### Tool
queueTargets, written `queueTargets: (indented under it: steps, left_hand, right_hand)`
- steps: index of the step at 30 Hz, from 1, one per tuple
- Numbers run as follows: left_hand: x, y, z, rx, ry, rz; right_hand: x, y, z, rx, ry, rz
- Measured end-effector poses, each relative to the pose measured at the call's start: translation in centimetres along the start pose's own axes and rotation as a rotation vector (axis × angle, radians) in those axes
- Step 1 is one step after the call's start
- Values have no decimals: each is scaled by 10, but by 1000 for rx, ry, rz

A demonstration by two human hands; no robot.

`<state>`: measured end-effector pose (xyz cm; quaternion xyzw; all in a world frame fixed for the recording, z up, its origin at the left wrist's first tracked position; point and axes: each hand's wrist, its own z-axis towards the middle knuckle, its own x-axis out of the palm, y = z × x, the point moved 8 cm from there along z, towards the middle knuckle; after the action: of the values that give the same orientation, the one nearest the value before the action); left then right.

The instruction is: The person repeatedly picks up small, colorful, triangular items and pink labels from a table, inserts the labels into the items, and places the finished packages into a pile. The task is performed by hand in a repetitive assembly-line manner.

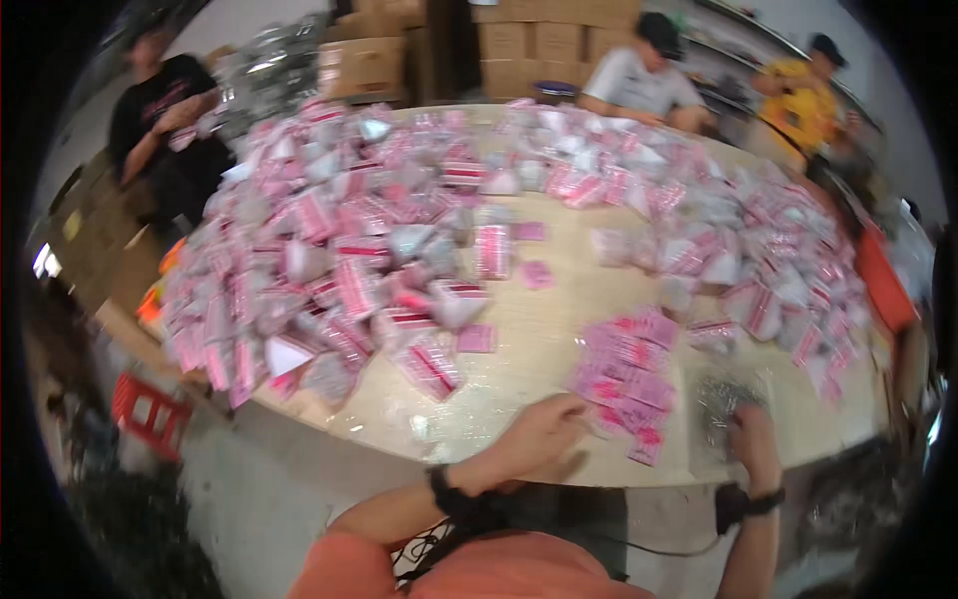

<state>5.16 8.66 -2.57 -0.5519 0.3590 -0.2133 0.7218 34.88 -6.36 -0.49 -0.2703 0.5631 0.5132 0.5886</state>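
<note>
My left hand is at the near edge of the table, its fingers drawn together beside a spread of small pink packets. Whatever its fingertips hold is too blurred to make out. To the right, my right hand has its fingers curled at a clear, flat bag or tray of small dark pieces. What sits in those fingers, if anything, is hidden. Both wrists wear black bands.
A large heap of pink-and-clear plastic packs covers the table's left, another its right. Loose pink cards lie between. Three people are around the far side. A red stool stands at left; cartons are stacked behind.
</note>
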Motion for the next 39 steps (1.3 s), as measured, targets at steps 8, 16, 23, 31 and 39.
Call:
queueTargets:
  steps: [8, 16, 23, 31, 39]
  left_hand:
    - [12, 18, 1, -49, 32, -52]
    - [18, 22, 4, -45, 24, 1]
    - [23, 4, 14, -79, 25, -14]
    - [33, -40, 35, 194, 42, 328]
    - [83, -91, 71, 480, 132, 615]
  right_hand:
    - [-32, -5, 4, 114, -85, 131]
    - [-29, -2, -2, 127, -78, 72]
    - [-19, -11, -1, 123, -30, 115]
    - [-47, -24, -4, 146, -131, 351]
    - [-44, -34, -14, 331, -207, 642]
